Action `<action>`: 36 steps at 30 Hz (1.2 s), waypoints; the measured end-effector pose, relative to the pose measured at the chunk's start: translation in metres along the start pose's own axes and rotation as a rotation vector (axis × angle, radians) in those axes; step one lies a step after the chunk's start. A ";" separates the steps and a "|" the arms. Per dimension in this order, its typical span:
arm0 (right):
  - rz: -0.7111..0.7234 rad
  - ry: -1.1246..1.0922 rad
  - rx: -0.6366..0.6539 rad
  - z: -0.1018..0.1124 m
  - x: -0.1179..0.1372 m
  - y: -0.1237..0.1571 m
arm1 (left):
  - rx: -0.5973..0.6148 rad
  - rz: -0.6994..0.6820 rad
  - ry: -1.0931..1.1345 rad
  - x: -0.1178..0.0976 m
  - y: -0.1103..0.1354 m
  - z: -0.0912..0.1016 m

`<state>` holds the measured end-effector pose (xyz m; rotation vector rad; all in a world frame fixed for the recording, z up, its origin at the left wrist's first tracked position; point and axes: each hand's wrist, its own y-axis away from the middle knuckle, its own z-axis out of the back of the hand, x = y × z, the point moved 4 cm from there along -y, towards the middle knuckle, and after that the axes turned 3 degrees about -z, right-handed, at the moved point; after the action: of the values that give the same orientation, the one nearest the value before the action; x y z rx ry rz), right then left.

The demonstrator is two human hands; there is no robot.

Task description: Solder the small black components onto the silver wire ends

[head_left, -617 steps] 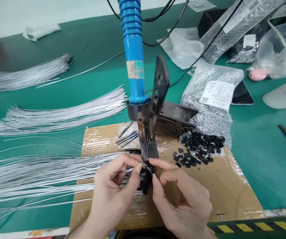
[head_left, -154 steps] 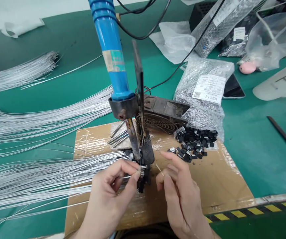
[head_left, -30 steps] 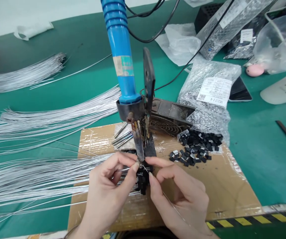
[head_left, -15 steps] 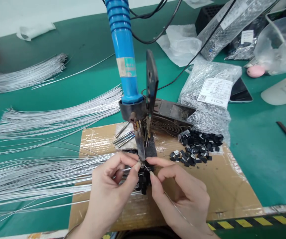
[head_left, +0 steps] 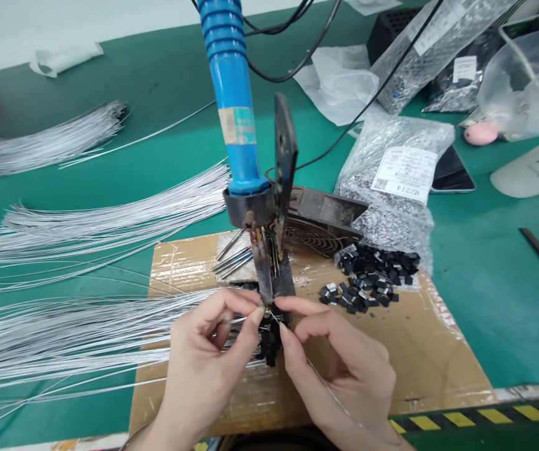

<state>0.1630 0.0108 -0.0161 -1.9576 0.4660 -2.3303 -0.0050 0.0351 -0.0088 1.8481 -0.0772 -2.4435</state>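
Observation:
Just under the tip of the blue-handled soldering iron (head_left: 238,150), my two hands meet. My left hand (head_left: 215,357) pinches with thumb and forefinger, apparently on the end of a thin white wire (head_left: 238,320); the exact spot is mostly covered by the fingertips. Between the fingers of my right hand (head_left: 339,357) is a thin solder wire (head_left: 328,389), which runs down across the palm side, its short free end pointing at the left fingertips. Small black connectors (head_left: 269,347) lie in a cluster directly beneath the hands. The iron is clamped upright in a dark metal stand (head_left: 286,144).
Bundles of white wires (head_left: 86,219) spread over the left side. Loose black connectors (head_left: 367,282) are heaped at right on the cardboard (head_left: 419,351). Behind them stand a dark fan (head_left: 320,219), a labelled bubble-wrap bag (head_left: 391,169) and a phone (head_left: 454,172). Black cables (head_left: 292,76) cross the back.

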 end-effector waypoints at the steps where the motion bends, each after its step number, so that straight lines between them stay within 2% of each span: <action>1: -0.001 0.000 0.002 0.000 0.000 -0.001 | 0.005 0.002 0.002 0.000 0.000 0.000; 17: 0.077 0.060 -0.004 -0.001 0.005 -0.005 | 0.029 0.021 0.012 -0.002 -0.002 -0.002; 23: 0.083 0.061 -0.004 0.000 0.006 -0.006 | -0.046 0.069 0.054 -0.003 0.002 -0.003; 36: 0.066 0.051 -0.019 -0.001 0.000 -0.001 | 0.000 0.054 0.004 -0.001 0.001 -0.002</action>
<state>0.1617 0.0121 -0.0157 -1.8643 0.5503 -2.3488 -0.0026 0.0342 -0.0087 1.8265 -0.1251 -2.4039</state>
